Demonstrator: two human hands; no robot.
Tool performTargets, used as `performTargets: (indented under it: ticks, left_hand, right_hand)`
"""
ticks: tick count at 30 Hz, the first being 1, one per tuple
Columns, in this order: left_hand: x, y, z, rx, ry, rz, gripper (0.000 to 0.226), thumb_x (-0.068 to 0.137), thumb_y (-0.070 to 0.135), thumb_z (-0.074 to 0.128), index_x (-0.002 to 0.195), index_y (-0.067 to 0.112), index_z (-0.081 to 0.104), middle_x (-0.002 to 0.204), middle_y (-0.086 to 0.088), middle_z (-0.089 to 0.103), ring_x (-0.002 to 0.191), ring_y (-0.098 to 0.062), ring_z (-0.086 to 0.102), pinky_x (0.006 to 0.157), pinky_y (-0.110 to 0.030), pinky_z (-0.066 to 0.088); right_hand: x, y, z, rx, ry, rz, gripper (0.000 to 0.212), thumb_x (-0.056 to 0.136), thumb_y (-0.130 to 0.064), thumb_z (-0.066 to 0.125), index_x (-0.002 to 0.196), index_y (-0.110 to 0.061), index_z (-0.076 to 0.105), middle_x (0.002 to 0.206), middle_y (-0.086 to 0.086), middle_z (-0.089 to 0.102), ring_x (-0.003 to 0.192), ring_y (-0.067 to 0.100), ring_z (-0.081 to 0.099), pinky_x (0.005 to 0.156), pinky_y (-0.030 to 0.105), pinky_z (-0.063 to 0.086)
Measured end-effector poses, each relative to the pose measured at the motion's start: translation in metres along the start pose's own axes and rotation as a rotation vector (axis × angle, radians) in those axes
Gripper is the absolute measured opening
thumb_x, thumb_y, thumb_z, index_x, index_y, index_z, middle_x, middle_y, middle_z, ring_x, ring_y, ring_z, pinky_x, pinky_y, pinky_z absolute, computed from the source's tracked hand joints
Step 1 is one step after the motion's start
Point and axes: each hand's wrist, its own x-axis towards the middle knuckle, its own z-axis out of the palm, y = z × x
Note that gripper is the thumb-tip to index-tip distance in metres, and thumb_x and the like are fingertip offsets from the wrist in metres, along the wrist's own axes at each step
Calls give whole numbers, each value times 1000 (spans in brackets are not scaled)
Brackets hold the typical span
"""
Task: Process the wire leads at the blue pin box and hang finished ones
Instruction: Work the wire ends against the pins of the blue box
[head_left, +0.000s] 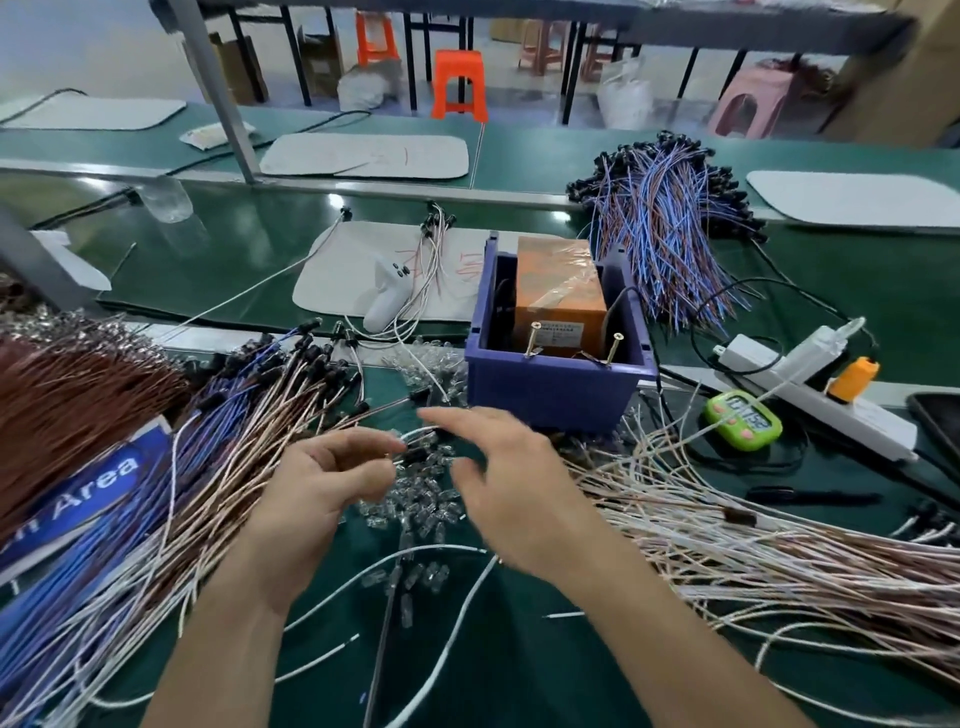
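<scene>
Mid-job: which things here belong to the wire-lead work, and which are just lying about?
Job: blue plastic pin box; black-tipped wire lead pinched in left hand; open right hand; heap of small clear plastic pieces; pile of pinkish-white wire leads.
Lying about: green digital timer; white power strip; black pen; orange plastic stool.

Both hands are low over the green worktop (545, 667), right in front of the blue pin box (556, 387). The left hand (327, 483) curls in, thumb and forefinger pinching a black-tipped wire lead (418, 453). The right hand (504, 478), blurred, fingers loosely spread, hovers just beside it above a scatter of small clear parts (421, 512). Two brass pins (534, 338) lean at the box's near wall, with an orange block (558, 291) inside. A left lead bundle (208, 467) and a right lead bundle (727, 535) fan outward. A green timer (744, 420) sits near the box.
</scene>
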Motion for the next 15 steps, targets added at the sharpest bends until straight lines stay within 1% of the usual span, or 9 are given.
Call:
performTargets:
  ticks: [1, 3, 5, 7, 9, 10, 11, 13, 15]
  left_hand:
    - [0, 0, 1, -27, -32, 10, 22, 66, -3, 71, 75, 14, 82, 71, -2, 71, 60, -8, 63, 55, -17, 51]
    - [2, 0, 2, -117, -69, 10, 24, 65, -7, 67, 70, 12, 80, 66, -6, 69, 55, -10, 61, 50, -17, 49]
    - [6, 0, 2, -180, -75, 14, 24, 67, -7, 65, 71, 12, 80, 64, -7, 68, 53, -11, 60, 49, -16, 48]
    - [9, -1, -1, -254, -75, 25, 22, 75, 1, 65, 83, 12, 82, 68, -7, 68, 57, -11, 62, 53, -17, 51]
    - [12, -4, -3, -349, -93, 33, 24, 84, 9, 63, 99, 10, 81, 76, -10, 71, 65, -13, 66, 63, -20, 57]
    - [13, -4, -1, -359, -105, 34, 25, 87, 10, 62, 104, 10, 80, 80, -12, 72, 69, -15, 67, 68, -23, 58]
    - [15, -6, 3, -310, -104, 36, 25, 88, 9, 63, 106, 10, 79, 83, -13, 73, 72, -17, 66, 72, -26, 58]
    - [18, -9, 17, -64, -80, 66, 27, 87, -3, 67, 103, 14, 80, 88, -13, 75, 80, -20, 65, 79, -30, 55]
    - [18, -11, 34, 183, -123, 110, 33, 81, -7, 72, 97, 21, 80, 91, -7, 77, 85, -16, 67, 79, -26, 55]
  right_hand:
    - [6, -7, 10, -8, -30, -37, 59, 97, -15, 56, 148, -44, 46, 145, -10, 54, 135, 8, 42, 118, 24, 30]
    - [18, -16, 25, -44, -71, -71, 54, 97, -13, 58, 143, -41, 51, 137, -2, 61, 129, 17, 49, 113, 32, 40]
    - [26, -21, 28, -18, -68, -26, 31, 99, -15, 57, 122, -35, 64, 110, 1, 71, 101, 21, 62, 93, 41, 52]
    - [28, -21, 29, 91, -32, 31, 16, 101, -17, 53, 98, -22, 67, 86, 4, 69, 78, 18, 61, 77, 47, 53]
    - [26, -20, 28, 273, 9, 73, 22, 104, -15, 52, 89, -15, 68, 81, 10, 69, 73, 22, 61, 74, 49, 55]
    - [25, -19, 26, 408, 30, 89, 24, 105, -13, 52, 89, -14, 71, 80, 11, 70, 73, 22, 64, 74, 46, 58]
    - [24, -18, 22, 552, 53, 108, 26, 106, -10, 51, 93, -13, 73, 77, 10, 70, 71, 19, 65, 71, 36, 59]
    - [19, -10, 13, 788, 105, 147, 31, 108, -7, 46, 101, -14, 75, 71, 5, 68, 65, 9, 60, 64, 20, 52]
    - [15, 1, 2, 949, 136, 176, 32, 109, -8, 43, 108, -13, 74, 74, 6, 71, 68, 8, 59, 68, 19, 50]
